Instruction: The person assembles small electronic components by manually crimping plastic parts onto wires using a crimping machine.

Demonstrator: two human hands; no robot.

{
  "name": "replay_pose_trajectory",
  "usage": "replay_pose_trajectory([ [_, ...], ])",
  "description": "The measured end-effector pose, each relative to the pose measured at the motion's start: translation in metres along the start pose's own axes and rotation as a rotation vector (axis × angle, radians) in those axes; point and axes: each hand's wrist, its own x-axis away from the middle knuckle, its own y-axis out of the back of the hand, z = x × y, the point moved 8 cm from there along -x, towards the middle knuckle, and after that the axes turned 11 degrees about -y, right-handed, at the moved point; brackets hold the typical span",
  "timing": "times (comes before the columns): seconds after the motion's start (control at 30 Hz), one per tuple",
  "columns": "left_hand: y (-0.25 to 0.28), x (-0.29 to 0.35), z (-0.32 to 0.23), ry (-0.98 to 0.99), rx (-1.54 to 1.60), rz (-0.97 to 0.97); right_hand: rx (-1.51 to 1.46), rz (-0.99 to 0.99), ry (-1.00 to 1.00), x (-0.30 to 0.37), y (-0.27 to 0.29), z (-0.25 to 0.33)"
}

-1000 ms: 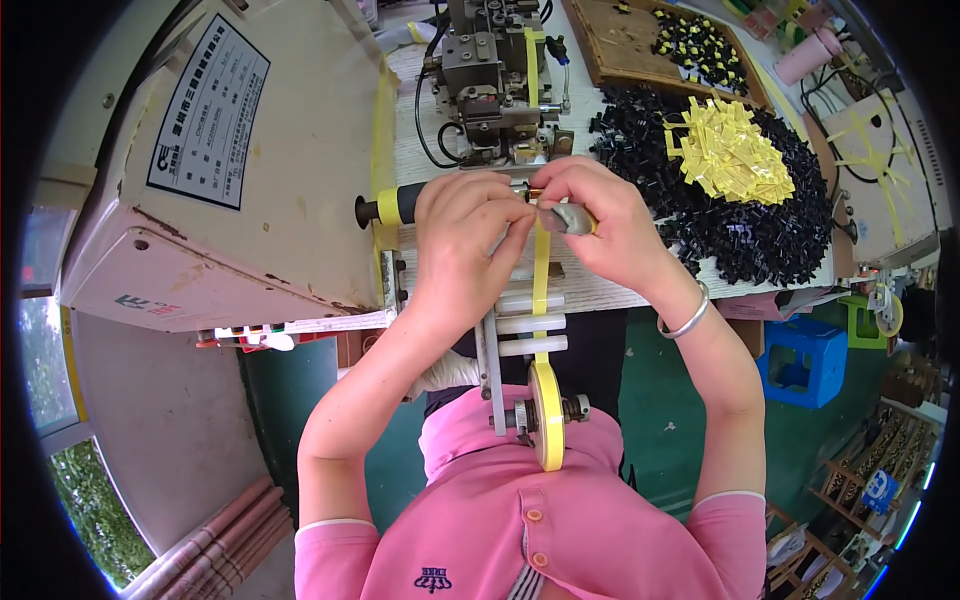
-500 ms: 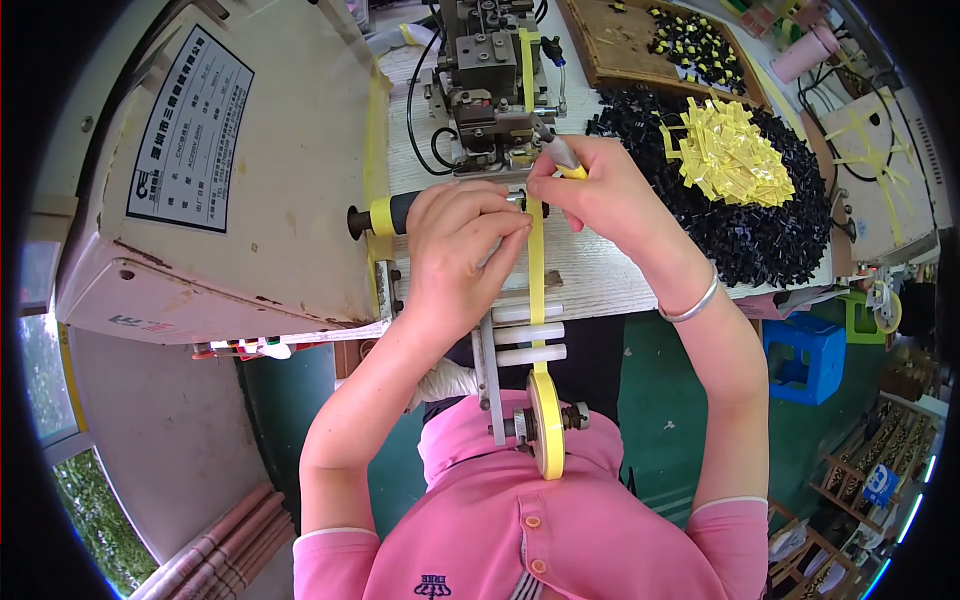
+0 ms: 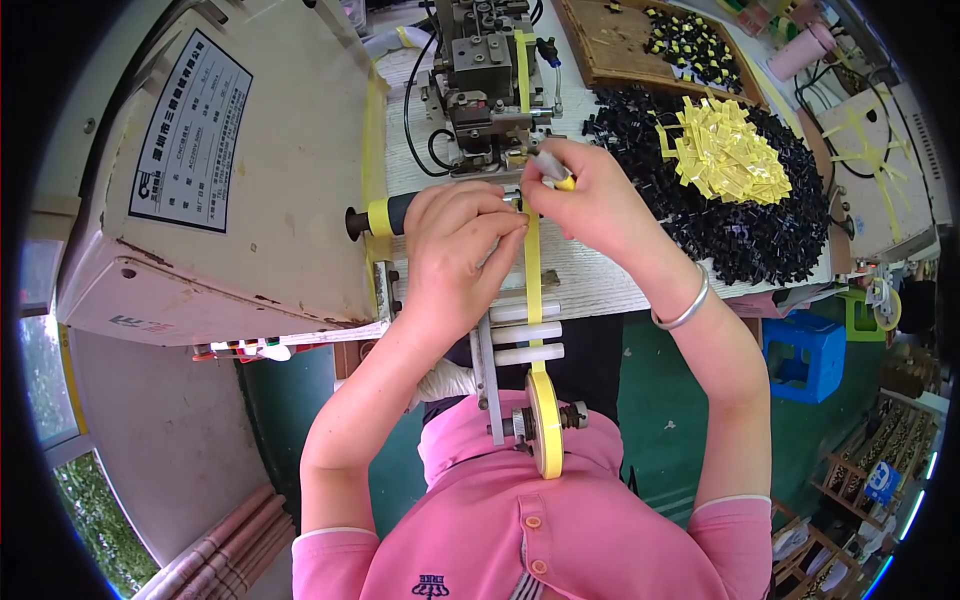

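My left hand (image 3: 455,250) is closed over a dark-sleeved rod (image 3: 394,214), which has a yellow band and a black knob at its left end. Its thumb and fingertips meet beside the rod's metal end and the yellow tape (image 3: 533,260). My right hand (image 3: 595,195) grips a grey and yellow pen-shaped tool (image 3: 552,168), tip pointing up-left toward the machine; motion blurs the tool. Below the hands, the tape runs over white rollers (image 3: 530,333) to a yellow tape reel (image 3: 545,430). Whatever small part lies between my fingertips is mostly hidden.
A metal machine (image 3: 485,75) stands just beyond my hands. Beside it on the right lie a heap of small black pieces (image 3: 770,245), yellow strips (image 3: 728,155) on top, and a wooden tray (image 3: 610,60). At left is a large beige cabinet (image 3: 290,150); a blue stool (image 3: 805,360) stands lower right.
My right hand has shifted slightly left and down, and the pen-shaped tool in it has tilted lower. My left hand stays nearly in place on the rod.
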Motion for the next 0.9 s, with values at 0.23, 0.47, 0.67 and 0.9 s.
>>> replay_pose_trajectory([
  [0.23, 0.003, 0.002, -0.001, -0.019, -0.046, -0.035, 0.422, -0.274, 0.348, 0.035, 0.009, 0.043],
  [0.47, 0.002, 0.001, 0.001, 0.02, -0.023, 0.021, 0.505, -0.082, 0.444, 0.031, -0.005, 0.023],
  [0.67, 0.0, -0.001, 0.005, 0.011, -0.028, -0.047, 0.23, -0.025, 0.38, 0.009, -0.003, 0.008],
  [0.9, 0.003, -0.008, 0.007, 0.111, -0.004, -0.02, 0.011, 0.006, 0.046, 0.012, 0.007, -0.009],
])
